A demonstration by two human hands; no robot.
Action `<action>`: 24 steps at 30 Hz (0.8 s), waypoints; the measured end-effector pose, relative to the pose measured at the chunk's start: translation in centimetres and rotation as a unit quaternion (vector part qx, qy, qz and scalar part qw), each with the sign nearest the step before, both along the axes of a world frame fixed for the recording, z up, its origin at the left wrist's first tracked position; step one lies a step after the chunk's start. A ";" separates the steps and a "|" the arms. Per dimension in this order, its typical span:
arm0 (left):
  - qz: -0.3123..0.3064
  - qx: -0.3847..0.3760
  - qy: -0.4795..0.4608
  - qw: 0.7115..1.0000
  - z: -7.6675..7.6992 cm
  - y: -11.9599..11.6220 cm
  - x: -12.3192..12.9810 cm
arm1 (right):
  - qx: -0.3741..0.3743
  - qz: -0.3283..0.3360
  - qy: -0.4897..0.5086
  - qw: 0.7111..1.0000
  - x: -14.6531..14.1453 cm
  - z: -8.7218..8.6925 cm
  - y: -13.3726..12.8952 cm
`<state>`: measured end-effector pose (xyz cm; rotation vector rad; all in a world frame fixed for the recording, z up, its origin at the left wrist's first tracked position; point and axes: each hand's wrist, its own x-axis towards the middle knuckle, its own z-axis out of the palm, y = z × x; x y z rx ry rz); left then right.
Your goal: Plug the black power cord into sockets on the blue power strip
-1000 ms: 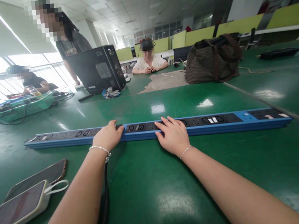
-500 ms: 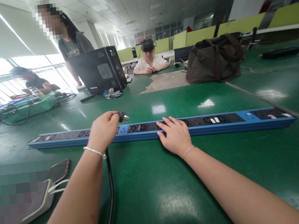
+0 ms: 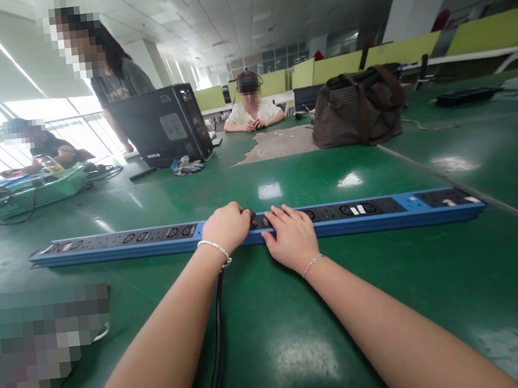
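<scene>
A long blue power strip [image 3: 373, 223] with a row of black sockets lies across the green table. My left hand [image 3: 226, 229] is closed around a black plug [image 3: 253, 217] at the strip's middle. The plug's prongs are hidden, so I cannot tell whether they sit in a socket. From under that hand, a black cable [image 3: 219, 346] runs down toward me. My right hand [image 3: 293, 233] rests on the strip just right of the plug, fingers spread over the sockets and thumb at the near edge.
A black computer case [image 3: 164, 127], a pair of gloves [image 3: 186, 166] and a brown bag [image 3: 343, 111] stand farther back. Cables fill a green basket [image 3: 55, 194] at left. Several people are around the table; one sits opposite [image 3: 253, 111]. A blurred-out object lies at lower left.
My left hand has moved right and slightly down with the plug, from above the strip to beside my right hand. My right hand stays on the strip. The view has shifted slightly.
</scene>
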<state>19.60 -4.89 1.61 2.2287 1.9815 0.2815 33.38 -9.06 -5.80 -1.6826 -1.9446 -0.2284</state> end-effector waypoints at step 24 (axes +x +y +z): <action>0.016 -0.036 0.084 0.996 1.9 0.0 1.8 | 0.005 0.009 0.015 1.000 0.1 -0.1 0.0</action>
